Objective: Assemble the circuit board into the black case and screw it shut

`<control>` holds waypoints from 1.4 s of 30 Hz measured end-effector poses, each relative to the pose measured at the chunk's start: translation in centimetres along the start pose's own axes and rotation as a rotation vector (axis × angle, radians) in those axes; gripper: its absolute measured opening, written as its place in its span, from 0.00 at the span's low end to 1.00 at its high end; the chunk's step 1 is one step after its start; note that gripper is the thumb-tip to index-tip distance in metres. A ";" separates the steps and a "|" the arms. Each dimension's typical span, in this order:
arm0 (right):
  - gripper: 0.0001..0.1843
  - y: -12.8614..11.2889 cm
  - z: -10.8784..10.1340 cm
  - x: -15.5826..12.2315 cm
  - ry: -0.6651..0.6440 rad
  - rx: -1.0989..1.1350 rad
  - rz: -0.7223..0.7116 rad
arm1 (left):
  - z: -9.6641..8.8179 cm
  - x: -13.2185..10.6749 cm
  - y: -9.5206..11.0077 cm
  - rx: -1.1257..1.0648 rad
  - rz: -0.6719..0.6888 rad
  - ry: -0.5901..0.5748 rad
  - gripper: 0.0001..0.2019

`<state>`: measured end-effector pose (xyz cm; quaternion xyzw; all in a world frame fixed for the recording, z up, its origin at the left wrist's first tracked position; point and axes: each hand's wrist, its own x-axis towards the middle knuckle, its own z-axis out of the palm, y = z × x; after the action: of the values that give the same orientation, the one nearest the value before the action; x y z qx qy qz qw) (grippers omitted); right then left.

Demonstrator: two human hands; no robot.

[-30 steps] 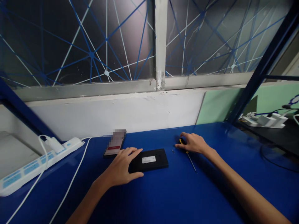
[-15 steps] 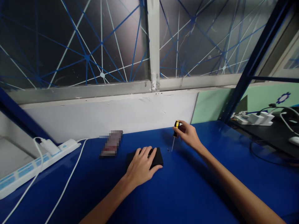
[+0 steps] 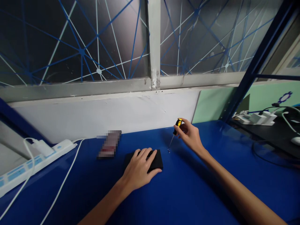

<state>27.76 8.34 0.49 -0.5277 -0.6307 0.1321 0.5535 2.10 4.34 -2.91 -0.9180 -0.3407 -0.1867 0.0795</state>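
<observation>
My left hand (image 3: pixel 138 169) lies flat, fingers spread, on a flat black device (image 3: pixel 156 161) on the blue table (image 3: pixel 187 193), covering most of it. My right hand (image 3: pixel 189 135) is closed on a small screwdriver (image 3: pixel 174 134) with a yellow and black handle. The tool is tilted, with its tip down at a tiny screw (image 3: pixel 168 151) on the table just right of the black device.
A blurred flat object (image 3: pixel 109 144) lies left of the black device. A white power strip (image 3: pixel 30 159) with a plugged charger and white cable sits at the far left. More chargers and cables (image 3: pixel 257 118) rest on a dark desk at the right. A wall and window stand behind.
My right hand picked the screwdriver up off the table and brought its tip down to the small screw. My left hand slid further onto the black device.
</observation>
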 end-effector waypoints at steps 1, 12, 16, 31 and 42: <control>0.25 0.0 0.0 0.0 0.002 0.007 -0.002 | 0.0 0.0 0.0 -0.008 0.001 0.000 0.27; 0.24 0.0 0.4 -0.5 -0.036 -0.011 -0.006 | -0.3 -0.3 0.2 -0.023 0.004 0.022 0.26; 0.26 -0.1 0.4 -0.4 -0.001 0.138 0.032 | -0.4 -0.2 0.7 -0.053 -0.027 0.156 0.20; 0.27 -3.7 2.5 -2.2 -0.094 0.610 0.238 | 0.2 -0.4 1.1 -0.414 -0.242 0.318 0.05; 0.25 -3.4 2.8 -2.4 -0.101 0.594 0.242 | 0.4 -0.4 1.0 -0.448 -0.193 0.323 0.06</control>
<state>23.26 6.20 0.72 -0.4070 -0.5241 0.4013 0.6314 2.56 3.41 -3.46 -0.8344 -0.3598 -0.4078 -0.0902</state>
